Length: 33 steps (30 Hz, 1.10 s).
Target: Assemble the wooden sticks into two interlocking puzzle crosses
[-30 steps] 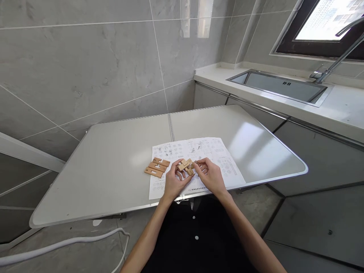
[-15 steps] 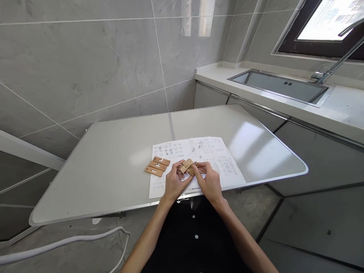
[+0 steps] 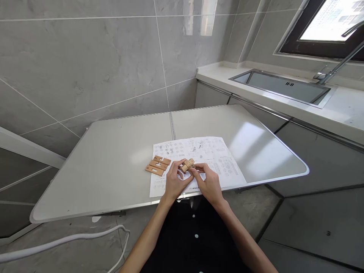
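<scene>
Between my two hands is a small wooden block puzzle [image 3: 187,165], made of pale interlocking pieces, held just above a printed sheet. My left hand [image 3: 175,178] grips it from the left, fingers curled around its far side. On the right, my right hand [image 3: 207,180] pinches it with thumb and fingers. The fingers hide part of its lower side. Flat wooden pieces with cut-outs [image 3: 158,165] lie side by side left of my hands, partly on the instruction sheet [image 3: 222,167], which carries small drawings.
The pale folding table [image 3: 113,163] has a seam across its middle and a metal rim. A grey tiled wall [image 3: 85,57] stands behind it. To the right are a counter with a sink [image 3: 281,87] and a faucet [image 3: 327,76]. A white hose [image 3: 71,239] runs along the floor.
The wooden puzzle has turned a little in my hands and shows less of its lower right part. My right fingers have shifted slightly left. The flat pieces stay where they were.
</scene>
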Available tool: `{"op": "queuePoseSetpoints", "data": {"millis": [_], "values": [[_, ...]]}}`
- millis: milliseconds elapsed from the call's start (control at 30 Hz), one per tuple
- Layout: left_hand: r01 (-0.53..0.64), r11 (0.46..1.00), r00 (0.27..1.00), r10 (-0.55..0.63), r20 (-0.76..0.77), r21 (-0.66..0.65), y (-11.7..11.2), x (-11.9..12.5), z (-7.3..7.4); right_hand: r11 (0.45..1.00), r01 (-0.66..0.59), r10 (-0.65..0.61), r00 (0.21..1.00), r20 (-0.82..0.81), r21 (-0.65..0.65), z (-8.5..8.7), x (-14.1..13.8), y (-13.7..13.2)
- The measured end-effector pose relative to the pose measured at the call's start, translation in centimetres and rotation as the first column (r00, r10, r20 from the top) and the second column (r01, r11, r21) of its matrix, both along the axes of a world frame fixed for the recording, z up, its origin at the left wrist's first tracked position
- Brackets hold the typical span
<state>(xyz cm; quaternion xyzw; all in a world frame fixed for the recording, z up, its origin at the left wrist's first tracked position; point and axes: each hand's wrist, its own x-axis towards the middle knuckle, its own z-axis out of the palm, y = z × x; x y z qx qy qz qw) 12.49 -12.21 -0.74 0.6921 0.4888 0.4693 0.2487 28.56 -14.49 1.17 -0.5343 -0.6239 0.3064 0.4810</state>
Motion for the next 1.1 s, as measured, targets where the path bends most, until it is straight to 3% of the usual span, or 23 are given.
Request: {"op": "queuePoseSetpoints", "data": {"millis": [200, 400, 600, 800, 900, 1033, 1100], "values": [[0.102, 0.987, 0.987, -0.085, 0.137, -0.123, 0.2, 0.0, 0.3, 0.987, -0.13, 0.115, 0.983, -0.144, -0.096, -0.5, 1.6, 1.6], [0.274, 0.925, 0.936, -0.194, 0.292, -0.262, 0.1, -0.2, 0.8, 0.935, -0.3, 0.275, 0.95, -0.148, -0.19, -0.3, 3.3, 2.6], [0.299, 0.914, 0.943, -0.239, 0.233, -0.274, 0.2, -0.3, 0.9, 0.888, -0.385, 0.362, 0.922, -0.136, -0.25, 0.0, 3.9, 2.6], [0.305, 0.916, 0.944, -0.256, 0.208, -0.261, 0.2, -0.4, 1.1, 0.858, -0.403, 0.321, 0.905, -0.279, -0.319, -0.6, 3.5, 2.5], [0.278, 0.906, 0.953, -0.219, 0.208, -0.318, 0.2, -0.2, 1.0, 0.863, -0.384, 0.281, 0.905, -0.319, -0.329, -0.7, 3.6, 2.8], [0.26, 0.885, 0.957, -0.184, 0.222, -0.386, 0.3, 0.1, 0.7, 0.886, -0.249, 0.093, 0.923, -0.374, -0.392, -1.4, 5.2, 4.5], [0.255, 0.89, 0.958, -0.181, 0.222, -0.377, 0.3, 0.2, 0.5, 0.905, -0.126, -0.009, 0.949, -0.315, -0.406, -1.8, 6.7, 5.7]]}}
